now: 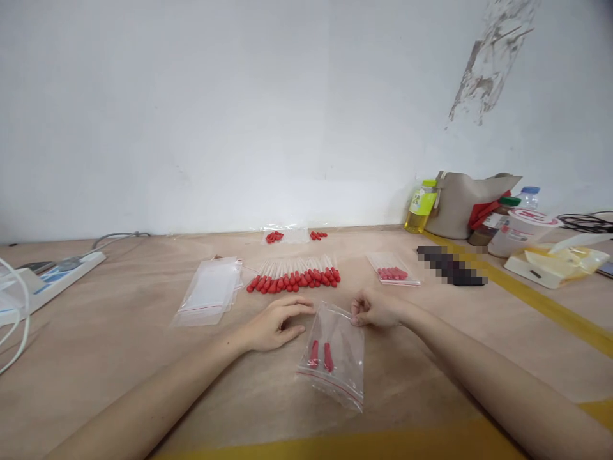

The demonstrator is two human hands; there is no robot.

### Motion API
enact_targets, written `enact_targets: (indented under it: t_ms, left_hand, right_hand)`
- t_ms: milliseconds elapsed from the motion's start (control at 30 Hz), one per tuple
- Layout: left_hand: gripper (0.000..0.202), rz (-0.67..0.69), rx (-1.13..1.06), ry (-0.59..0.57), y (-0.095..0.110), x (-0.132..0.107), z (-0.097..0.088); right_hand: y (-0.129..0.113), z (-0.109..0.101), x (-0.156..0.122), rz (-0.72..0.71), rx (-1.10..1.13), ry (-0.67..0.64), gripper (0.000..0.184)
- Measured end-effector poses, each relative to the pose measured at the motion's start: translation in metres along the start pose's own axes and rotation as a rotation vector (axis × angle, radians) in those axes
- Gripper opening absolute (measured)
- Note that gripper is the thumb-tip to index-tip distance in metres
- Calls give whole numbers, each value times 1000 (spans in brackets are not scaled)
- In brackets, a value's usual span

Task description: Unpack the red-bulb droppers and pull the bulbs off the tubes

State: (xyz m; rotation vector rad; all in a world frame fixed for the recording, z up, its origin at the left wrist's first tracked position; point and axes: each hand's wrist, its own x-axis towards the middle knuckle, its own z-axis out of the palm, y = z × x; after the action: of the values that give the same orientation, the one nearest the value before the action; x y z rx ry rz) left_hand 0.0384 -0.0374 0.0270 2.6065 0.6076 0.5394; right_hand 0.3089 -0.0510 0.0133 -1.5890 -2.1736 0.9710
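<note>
A clear zip-lock bag (342,358) with a red seal line lies in front of me. Two droppers with red rubber bulbs (328,358) are inside it; their thin clear stems are hard to make out. My right hand (376,308) pinches the bag's far right corner. On the other side, my left hand (278,324) has its fingers apart and holds nothing, its fingertips close to the bag's far left edge. Just beyond both hands spreads a row of loose droppers (297,278), red bulbs toward me and clear stems pointing away.
Flat zip-lock bags (208,294) are stacked at left. A filled bag (393,271) lies at right. More red bulbs (274,237) rest by the wall. A power strip (62,281) is far left; a yellow-green bottle (420,207), grey bag (453,207) and tub (522,236) stand right.
</note>
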Motion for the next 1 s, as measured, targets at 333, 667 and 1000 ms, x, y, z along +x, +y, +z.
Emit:
enact_targets:
  t_ms: [333, 667, 1000]
  left_hand:
    - [25, 148, -35, 84, 4, -6, -4]
    - [34, 45, -68, -63, -4, -3, 4]
    - [38, -174, -8, 6, 13, -8, 20]
  right_hand:
    - [-55, 22, 45, -694, -177, 479, 19]
    - [-3, -4, -11, -271, -15, 173, 7]
    - [-6, 23, -7, -446, 152, 156, 24]
